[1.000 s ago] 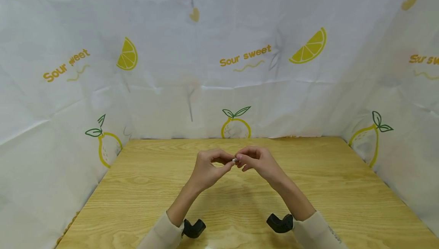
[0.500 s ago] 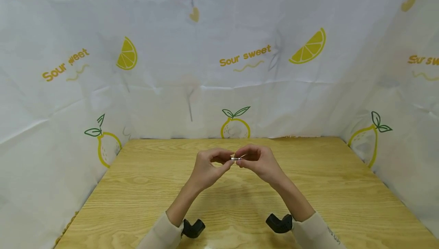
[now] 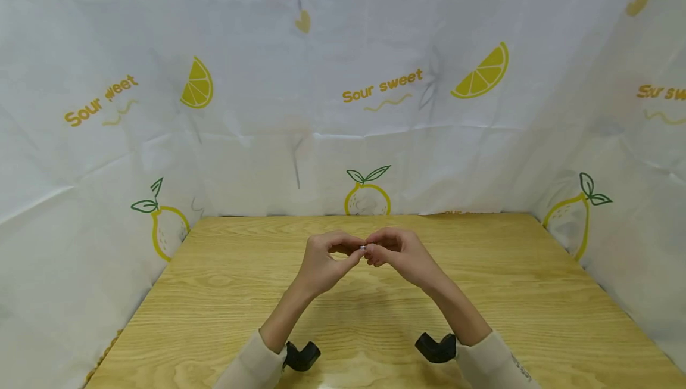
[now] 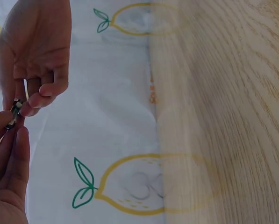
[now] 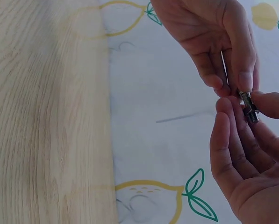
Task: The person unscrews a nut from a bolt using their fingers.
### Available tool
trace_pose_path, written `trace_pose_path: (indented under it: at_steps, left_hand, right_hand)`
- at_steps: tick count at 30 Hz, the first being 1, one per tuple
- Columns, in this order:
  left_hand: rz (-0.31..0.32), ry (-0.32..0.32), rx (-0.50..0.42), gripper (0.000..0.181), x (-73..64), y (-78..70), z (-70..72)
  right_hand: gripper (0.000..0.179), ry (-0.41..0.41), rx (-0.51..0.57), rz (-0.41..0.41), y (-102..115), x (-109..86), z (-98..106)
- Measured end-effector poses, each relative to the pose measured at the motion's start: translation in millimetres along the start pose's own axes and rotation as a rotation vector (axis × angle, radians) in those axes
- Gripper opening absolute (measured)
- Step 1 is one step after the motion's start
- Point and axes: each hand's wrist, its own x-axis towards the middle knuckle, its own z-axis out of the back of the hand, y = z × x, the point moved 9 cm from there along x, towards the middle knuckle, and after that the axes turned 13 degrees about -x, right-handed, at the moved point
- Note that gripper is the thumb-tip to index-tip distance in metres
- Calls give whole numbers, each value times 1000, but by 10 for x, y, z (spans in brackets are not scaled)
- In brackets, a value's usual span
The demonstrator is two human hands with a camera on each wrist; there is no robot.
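A small silvery metal bolt (image 5: 249,108) with a threaded end and a wider collar like a nut is held between the two hands, above the table. My left hand (image 3: 324,263) pinches one end between thumb and fingers. From the other side, my right hand (image 3: 403,256) has its thumb and forefinger on the collar and threaded end. In the head view only a glint of the bolt (image 3: 362,247) shows between the fingertips. The left wrist view shows it as a dark, shiny piece (image 4: 15,110), partly covered by fingers of both hands.
Below the hands lies a wood-grain table (image 3: 225,299). A white cloth (image 3: 257,79) printed with lemons hangs along its back and sides. Black curved pieces, one at the left wrist (image 3: 302,357) and one at the right wrist (image 3: 436,348), sit by the sleeves.
Half a second ago the right fingers were parted and more of the bolt showed; now they have come together over its right end. The left hand has stayed nearly still.
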Motion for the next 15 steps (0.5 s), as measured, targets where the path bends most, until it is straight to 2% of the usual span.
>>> trace_pose_path:
  at_steps: [8, 15]
  left_hand:
    - [24, 3, 12, 9, 4, -5, -7]
    - [10, -6, 25, 8, 14, 0, -3]
  right_hand:
    - [20, -95, 53, 5, 26, -6, 26]
    - [20, -120, 59, -2, 16, 2, 36]
